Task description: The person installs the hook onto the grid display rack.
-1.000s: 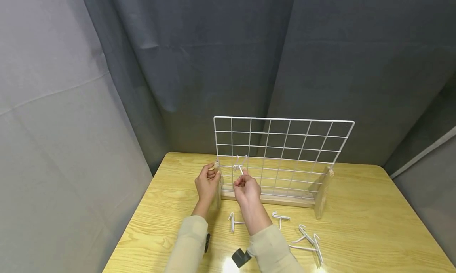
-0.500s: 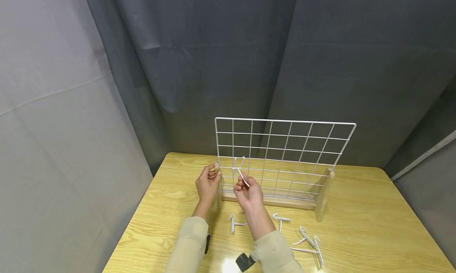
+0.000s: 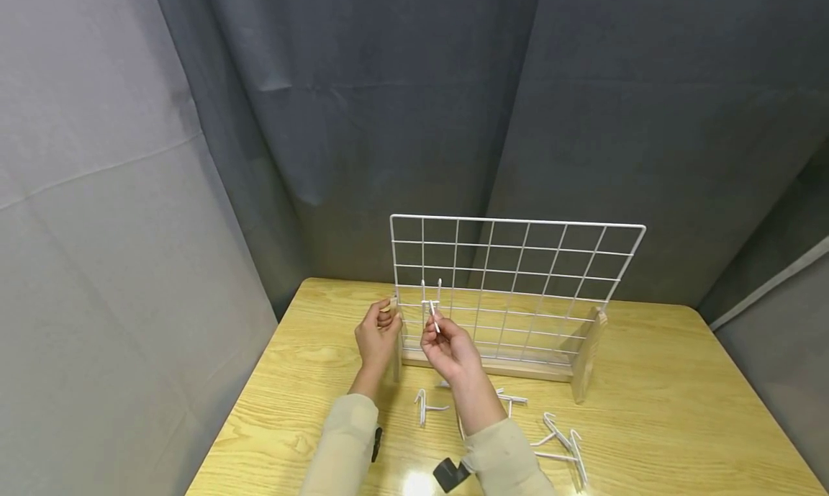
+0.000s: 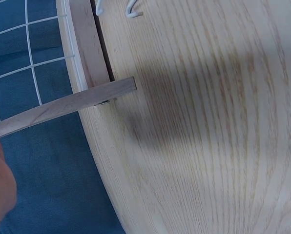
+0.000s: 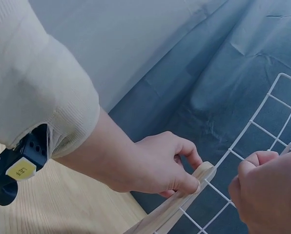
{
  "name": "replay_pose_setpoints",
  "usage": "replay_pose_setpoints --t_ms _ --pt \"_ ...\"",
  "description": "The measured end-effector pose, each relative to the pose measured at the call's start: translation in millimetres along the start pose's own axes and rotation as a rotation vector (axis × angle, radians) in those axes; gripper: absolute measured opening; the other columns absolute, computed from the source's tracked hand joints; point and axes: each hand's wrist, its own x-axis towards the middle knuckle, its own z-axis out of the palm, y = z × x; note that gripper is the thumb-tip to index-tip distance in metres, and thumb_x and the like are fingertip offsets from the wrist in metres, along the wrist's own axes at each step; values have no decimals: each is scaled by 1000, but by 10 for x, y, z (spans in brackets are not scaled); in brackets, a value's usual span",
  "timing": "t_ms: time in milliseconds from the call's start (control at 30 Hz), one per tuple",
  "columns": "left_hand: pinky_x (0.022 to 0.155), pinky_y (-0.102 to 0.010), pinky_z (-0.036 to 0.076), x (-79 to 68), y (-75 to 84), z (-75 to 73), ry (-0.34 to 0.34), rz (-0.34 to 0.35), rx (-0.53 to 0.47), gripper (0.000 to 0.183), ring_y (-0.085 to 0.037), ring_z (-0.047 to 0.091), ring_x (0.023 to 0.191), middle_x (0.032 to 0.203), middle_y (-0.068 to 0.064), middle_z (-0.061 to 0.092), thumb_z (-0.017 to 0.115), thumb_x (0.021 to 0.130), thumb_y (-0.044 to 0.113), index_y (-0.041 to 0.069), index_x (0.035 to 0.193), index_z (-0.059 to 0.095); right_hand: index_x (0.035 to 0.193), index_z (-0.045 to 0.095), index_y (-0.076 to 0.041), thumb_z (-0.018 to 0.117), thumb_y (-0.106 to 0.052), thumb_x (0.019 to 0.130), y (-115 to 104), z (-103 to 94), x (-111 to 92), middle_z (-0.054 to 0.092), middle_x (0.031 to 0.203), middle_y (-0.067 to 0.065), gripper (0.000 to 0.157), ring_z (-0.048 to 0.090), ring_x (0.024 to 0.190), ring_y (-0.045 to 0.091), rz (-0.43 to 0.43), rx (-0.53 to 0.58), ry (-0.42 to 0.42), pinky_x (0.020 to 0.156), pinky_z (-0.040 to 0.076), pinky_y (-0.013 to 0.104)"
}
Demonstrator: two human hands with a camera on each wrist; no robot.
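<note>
In the head view, my right hand (image 3: pixel 451 346) pinches the arm of a white wire grid hook (image 3: pixel 430 301). Its two bent tips point up, overlapping the lower left of the white wire grid panel (image 3: pixel 518 222). My left hand (image 3: pixel 376 341) grips the top of the wooden end support (image 3: pixel 397 359) on the left side of the stand. From the right wrist view, the thumb and fingers of that left hand (image 5: pixel 160 161) clasp the wood's upper end, with my right hand (image 5: pixel 272 190) close by and the hook mostly hidden.
Several more white hooks lie on the wood-grain table (image 3: pixel 311 438): one hook (image 3: pixel 424 407) left of my right forearm, another hook (image 3: pixel 512 398) to its right, and a pair of hooks (image 3: pixel 573 453) farther right. A second wooden support (image 3: pixel 589 352) holds the panel's right end. A dark curtain (image 3: pixel 401 122) hangs behind.
My right hand has turned the hook so its tips stand straighter and its crossbar is more level against the grid. The left hand has stayed on the support.
</note>
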Motion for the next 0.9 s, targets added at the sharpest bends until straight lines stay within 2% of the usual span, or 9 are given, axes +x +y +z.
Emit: replay_pose_setpoints --t_ms 367,633,900 --pt "55 -18 52 -22 -18 5 3 18 18 28 -17 65 60 70 -6 66 71 70 -1 2 98 66 107 45 2 39 2 95 -56 11 -52 46 83 9 13 46 64 12 -3 71 6 58 37 13" --pt "55 -18 52 6 7 -15 -4 13 -4 28 -19 65 60 70 -8 66 70 71 -3 -2 99 65 105 45 3 40 5 94 -45 -16 30 45 87 10 12 47 67 14 11 208 0 61 39 14" --pt "55 -19 53 8 31 -22 -15 7 2 28 -19 65 61 71 -8 66 71 71 -3 0 99 65 111 44 -2 42 0 95 21 -153 81 46 87 8 16 45 67 11 -3 135 48 61 37 12"
